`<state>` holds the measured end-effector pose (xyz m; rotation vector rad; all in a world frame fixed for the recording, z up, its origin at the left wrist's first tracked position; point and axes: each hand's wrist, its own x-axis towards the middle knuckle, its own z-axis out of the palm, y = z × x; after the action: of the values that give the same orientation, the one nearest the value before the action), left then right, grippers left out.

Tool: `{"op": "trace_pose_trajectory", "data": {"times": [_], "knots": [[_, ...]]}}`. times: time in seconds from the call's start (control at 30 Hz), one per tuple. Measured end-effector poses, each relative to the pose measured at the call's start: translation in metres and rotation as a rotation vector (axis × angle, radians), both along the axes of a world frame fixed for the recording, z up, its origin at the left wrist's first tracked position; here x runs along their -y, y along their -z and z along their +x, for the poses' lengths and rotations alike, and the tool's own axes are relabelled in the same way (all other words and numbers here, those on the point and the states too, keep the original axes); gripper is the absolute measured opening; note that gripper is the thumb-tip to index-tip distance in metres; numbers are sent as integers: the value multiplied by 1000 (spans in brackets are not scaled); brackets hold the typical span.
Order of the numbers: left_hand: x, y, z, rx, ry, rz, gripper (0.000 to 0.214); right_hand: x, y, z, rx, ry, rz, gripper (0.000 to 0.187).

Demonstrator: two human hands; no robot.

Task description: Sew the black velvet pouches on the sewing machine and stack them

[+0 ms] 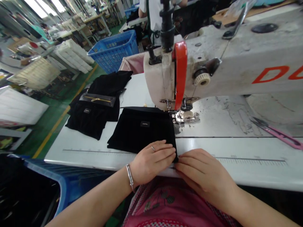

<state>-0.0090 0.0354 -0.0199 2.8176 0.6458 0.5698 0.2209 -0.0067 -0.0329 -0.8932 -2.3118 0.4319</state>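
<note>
Upper left: blue lattice-sided plastic basket (115,52) stands on green floor (50,123); white stacked bundles (73,55) lie further left. Top centre: person in white top (156,15). Yellow painted line (51,134) slants at left. Lower left: blue plastic tub (62,187) holds dark contents. Right edge: pink-handled metal snips (270,128), tips leftward.

The black cloth (132,134) lies flat on the table (66,142), roughly four-sided, with a small dark label (145,124), pale-lettered, towards its far edge. From here I see its far right corner close by the presser foot (186,117).
</note>
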Motion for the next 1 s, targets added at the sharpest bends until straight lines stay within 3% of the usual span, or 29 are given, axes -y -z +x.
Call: {"op": "trace_pose_trajectory", "data": {"times": [0.43,0.77,1.0], "knots": [[-28,0,-4,48,73,-39,23,-11,-4,0,42,-40,-27,27],[-26,-2,-6,56,106,-42,20,-9,-1,2,41,-36,-16,28],[-28,-1,-7,79,100,-73,20,-10,1,1,15,108,-63,35]]}}
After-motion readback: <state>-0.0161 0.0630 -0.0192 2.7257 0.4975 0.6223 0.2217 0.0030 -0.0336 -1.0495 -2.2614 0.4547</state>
